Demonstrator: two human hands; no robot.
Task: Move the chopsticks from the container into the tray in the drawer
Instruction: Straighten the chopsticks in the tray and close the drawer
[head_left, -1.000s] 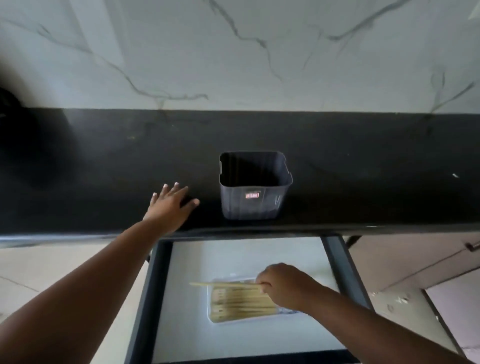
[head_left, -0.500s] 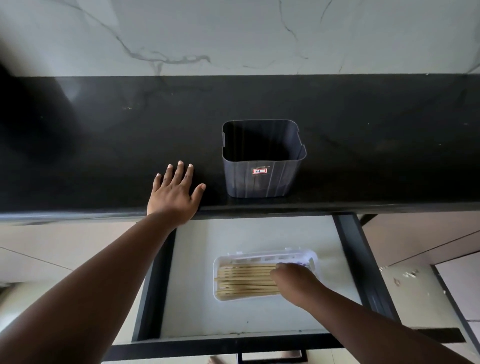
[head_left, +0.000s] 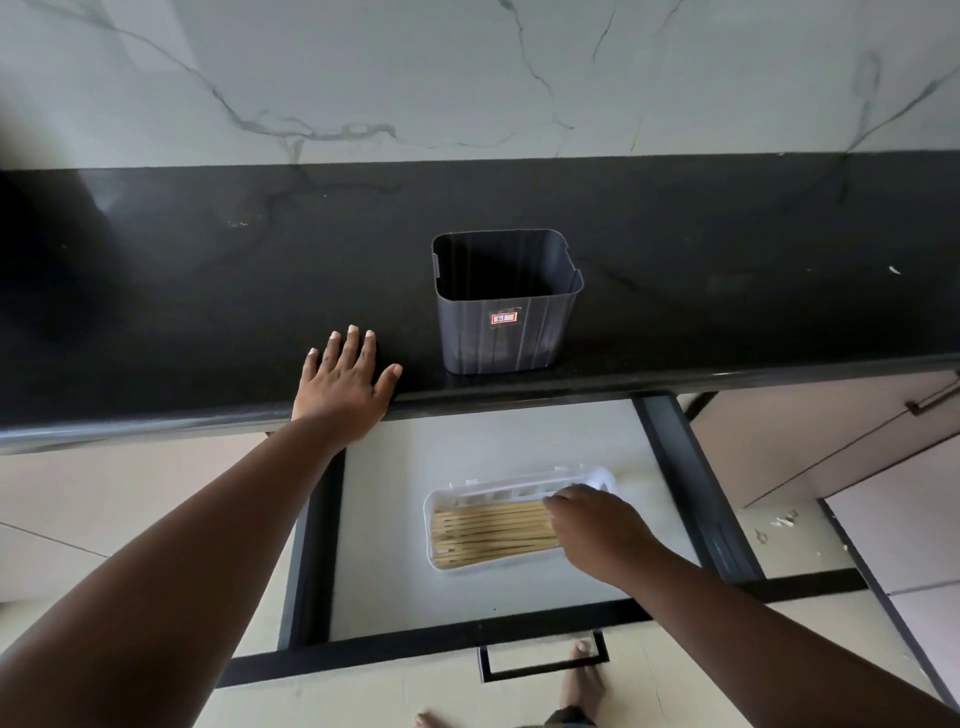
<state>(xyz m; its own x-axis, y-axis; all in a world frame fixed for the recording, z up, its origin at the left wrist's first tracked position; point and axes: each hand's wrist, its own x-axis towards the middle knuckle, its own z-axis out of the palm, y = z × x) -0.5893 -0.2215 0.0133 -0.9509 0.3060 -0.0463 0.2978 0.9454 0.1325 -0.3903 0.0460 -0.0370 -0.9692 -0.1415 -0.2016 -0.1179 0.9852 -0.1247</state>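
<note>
Right hand palm-down over right end of chopsticks in white tray inside open drawer; fingertips hidden, grip cannot be told. Left hand flat, fingers spread, on black desk. Right of it, grey container, interior dark.

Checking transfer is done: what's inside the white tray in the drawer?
The white tray holds a flat layer of wooden chopsticks lying lengthwise. The right hand covers their right ends and that end of the tray, so what lies under it cannot be seen.
</note>
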